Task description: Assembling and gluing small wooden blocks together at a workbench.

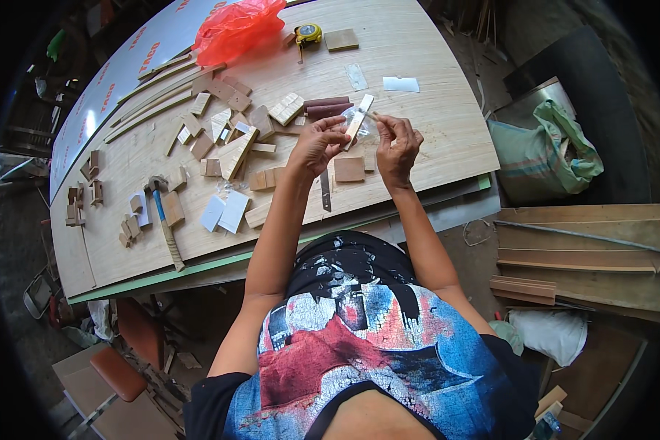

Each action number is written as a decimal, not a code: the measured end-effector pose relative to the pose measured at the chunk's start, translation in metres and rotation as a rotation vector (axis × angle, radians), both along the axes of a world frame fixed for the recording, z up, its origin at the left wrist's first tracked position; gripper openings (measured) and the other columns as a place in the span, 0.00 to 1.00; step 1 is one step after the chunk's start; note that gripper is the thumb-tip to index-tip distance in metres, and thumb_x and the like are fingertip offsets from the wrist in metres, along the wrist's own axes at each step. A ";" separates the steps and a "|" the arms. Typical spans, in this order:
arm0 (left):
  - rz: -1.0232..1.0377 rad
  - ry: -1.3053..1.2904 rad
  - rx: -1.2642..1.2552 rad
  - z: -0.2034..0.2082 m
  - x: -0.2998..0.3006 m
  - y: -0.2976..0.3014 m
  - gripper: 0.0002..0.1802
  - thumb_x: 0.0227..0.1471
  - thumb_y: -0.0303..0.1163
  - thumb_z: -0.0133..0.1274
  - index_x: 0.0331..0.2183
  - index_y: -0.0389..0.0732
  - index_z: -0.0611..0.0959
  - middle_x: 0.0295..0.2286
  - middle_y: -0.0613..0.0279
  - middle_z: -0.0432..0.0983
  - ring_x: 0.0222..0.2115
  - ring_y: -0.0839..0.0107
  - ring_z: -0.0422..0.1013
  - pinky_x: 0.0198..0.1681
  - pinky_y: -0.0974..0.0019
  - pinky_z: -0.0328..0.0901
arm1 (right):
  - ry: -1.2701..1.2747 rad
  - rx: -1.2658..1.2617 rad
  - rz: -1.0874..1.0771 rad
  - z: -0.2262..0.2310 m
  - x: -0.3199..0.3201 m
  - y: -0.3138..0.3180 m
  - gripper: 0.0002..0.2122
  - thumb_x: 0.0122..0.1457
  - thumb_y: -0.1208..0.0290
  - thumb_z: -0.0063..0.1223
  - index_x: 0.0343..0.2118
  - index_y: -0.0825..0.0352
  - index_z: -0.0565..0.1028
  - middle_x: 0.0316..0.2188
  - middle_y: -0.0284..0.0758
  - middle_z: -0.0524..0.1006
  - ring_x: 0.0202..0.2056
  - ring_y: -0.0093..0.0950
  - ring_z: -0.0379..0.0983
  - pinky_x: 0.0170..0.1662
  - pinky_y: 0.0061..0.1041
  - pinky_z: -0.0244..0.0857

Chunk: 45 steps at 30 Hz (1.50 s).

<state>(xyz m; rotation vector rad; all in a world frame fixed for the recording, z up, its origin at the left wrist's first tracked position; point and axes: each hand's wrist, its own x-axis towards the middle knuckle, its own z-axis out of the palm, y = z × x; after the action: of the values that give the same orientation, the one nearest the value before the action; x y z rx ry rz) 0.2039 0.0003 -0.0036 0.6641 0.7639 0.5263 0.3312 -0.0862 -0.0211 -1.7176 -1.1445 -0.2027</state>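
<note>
My left hand (320, 145) is closed around the lower end of a narrow, pale wood strip (358, 121), which is held tilted above the table. To its right, my right hand (398, 147) is pinched on a small thin stick (373, 116), its tip close to the strip; its exact kind is too small to make out. Behind the strip lies a clear plastic bag (371, 132). Dark reddish-brown sticks (327, 107) rest just beyond my left hand. A square wooden block (349, 169) and a dark flat metal strip (325, 192) lie nearer to me.
Several wood blocks (262, 121) are scattered leftward on the plywood tabletop (425, 62). A hammer (161, 216) lies near the front edge. Farther back are a red plastic bag (240, 33) and a yellow tape measure (309, 33). A green sack (539, 158) stands to the right.
</note>
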 end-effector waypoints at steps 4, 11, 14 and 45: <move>0.030 0.045 0.054 0.003 0.002 -0.001 0.23 0.33 0.13 0.51 0.38 0.30 0.67 0.26 0.57 0.70 0.24 0.70 0.71 0.28 0.75 0.69 | -0.096 -0.038 0.032 -0.007 -0.007 -0.004 0.02 0.47 0.70 0.50 0.25 0.60 0.72 0.24 0.29 0.71 0.26 0.25 0.66 0.34 0.26 0.48; 0.006 0.063 0.101 0.004 0.000 -0.003 0.24 0.33 0.13 0.52 0.38 0.31 0.68 0.25 0.59 0.71 0.24 0.73 0.71 0.26 0.76 0.68 | -0.156 -0.049 -0.025 -0.006 -0.004 0.001 0.02 0.47 0.72 0.49 0.24 0.60 0.70 0.23 0.29 0.70 0.27 0.26 0.66 0.34 0.27 0.48; -0.002 0.078 0.113 0.003 0.001 -0.005 0.24 0.33 0.13 0.52 0.38 0.31 0.68 0.25 0.59 0.71 0.24 0.73 0.71 0.26 0.75 0.68 | -0.159 -0.066 -0.058 -0.007 0.000 0.003 0.02 0.47 0.72 0.49 0.24 0.60 0.70 0.22 0.29 0.69 0.26 0.26 0.66 0.33 0.27 0.48; 0.049 0.126 0.139 0.002 0.007 -0.012 0.26 0.31 0.14 0.53 0.39 0.31 0.67 0.27 0.58 0.71 0.25 0.72 0.70 0.28 0.75 0.67 | -0.196 -0.126 -0.143 -0.007 0.001 -0.004 0.01 0.47 0.72 0.49 0.24 0.61 0.70 0.21 0.27 0.69 0.25 0.25 0.65 0.32 0.25 0.48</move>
<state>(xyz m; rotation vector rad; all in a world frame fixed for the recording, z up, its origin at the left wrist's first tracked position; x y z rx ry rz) 0.2111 -0.0114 -0.0020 0.8148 0.8688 0.5906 0.3321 -0.0898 -0.0283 -1.9262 -1.1970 -0.4021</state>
